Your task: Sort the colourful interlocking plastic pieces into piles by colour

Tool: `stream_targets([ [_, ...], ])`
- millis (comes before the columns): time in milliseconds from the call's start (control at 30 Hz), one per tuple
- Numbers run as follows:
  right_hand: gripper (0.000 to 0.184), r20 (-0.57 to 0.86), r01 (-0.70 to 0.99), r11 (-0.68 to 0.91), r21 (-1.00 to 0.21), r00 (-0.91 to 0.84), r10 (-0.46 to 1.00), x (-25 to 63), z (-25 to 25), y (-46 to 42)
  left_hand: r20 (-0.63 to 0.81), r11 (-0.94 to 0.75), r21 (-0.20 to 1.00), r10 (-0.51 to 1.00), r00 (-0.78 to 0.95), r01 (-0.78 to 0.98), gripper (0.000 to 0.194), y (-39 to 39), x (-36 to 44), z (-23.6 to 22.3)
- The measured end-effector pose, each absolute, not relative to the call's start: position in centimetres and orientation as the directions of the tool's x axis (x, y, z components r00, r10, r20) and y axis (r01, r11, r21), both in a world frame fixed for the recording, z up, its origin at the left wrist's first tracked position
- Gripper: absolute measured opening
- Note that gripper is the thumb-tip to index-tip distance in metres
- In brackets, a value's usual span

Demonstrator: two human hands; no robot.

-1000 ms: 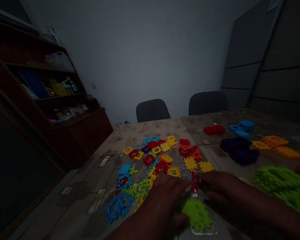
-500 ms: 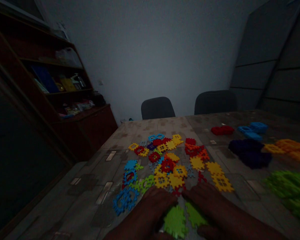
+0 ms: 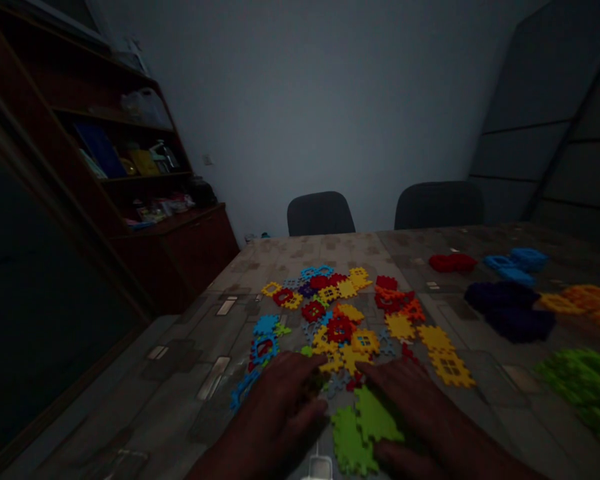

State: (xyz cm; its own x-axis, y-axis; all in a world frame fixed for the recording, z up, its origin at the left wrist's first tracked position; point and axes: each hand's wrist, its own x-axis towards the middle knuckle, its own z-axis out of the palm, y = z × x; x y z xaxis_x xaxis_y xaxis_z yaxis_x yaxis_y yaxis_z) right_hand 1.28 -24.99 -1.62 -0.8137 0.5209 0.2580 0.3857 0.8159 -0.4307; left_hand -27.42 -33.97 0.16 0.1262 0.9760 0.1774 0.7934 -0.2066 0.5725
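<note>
The room is dim. My left hand [image 3: 280, 410] lies flat with fingers stretched over the near edge of a scatter of coloured interlocking plastic tiles [image 3: 340, 317], its fingertips on a yellow tile. My right hand [image 3: 410, 400] also lies flat, fingers forward, beside it. Between and just below the two hands lie two green tiles [image 3: 360, 430], touching each other; my right thumb rests beside them. Neither hand grips anything.
The patterned table [image 3: 190, 373] also carries sorted heaps: red [image 3: 453, 262], blue [image 3: 517, 261], dark purple [image 3: 510, 310], orange-yellow [image 3: 580, 300], green [image 3: 585, 383]. Two dark chairs [image 3: 320, 213] stand at the far side. A wooden shelf unit [image 3: 130, 173] fills the left.
Both hands drew back toward me, then moved forward again. A second green tile now lies beside the first. The camera view shifted slightly left.
</note>
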Motion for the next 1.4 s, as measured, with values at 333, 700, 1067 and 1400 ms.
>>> stream_targets([
  [333, 0.102, 0.354, 0.28, 0.913, -0.297, -0.855, 0.378, -0.2, -1.7, -25.7, 0.09, -0.218, 0.641, 0.974, 0.21, 0.736, 0.052, -33.9, -27.1, 0.7],
  [700, 0.101, 0.379, 0.26, 0.925, -0.278, -0.855, 0.355, -0.1, -3.0, -25.5, -0.116, -0.17, 0.643, 0.942, 0.314, 0.747, 0.082, -34.0, -25.4, 1.4],
  [1067, 0.1, 0.344, 0.309, 0.883, -0.354, -0.835, 0.43, 0.5, -2.6, -24.9, 0.044, -0.334, 0.503, 0.931, 0.363, 0.797, 0.06, -33.1, -26.3, -0.6],
  [1400, 0.086, 0.345, 0.37, 0.848, -0.38, -0.793, 0.501, 1.2, -2.2, -24.9, 0.079, -0.424, 0.398, 0.9, 0.43, 0.814, 0.059, -32.8, -26.1, -2.2],
])
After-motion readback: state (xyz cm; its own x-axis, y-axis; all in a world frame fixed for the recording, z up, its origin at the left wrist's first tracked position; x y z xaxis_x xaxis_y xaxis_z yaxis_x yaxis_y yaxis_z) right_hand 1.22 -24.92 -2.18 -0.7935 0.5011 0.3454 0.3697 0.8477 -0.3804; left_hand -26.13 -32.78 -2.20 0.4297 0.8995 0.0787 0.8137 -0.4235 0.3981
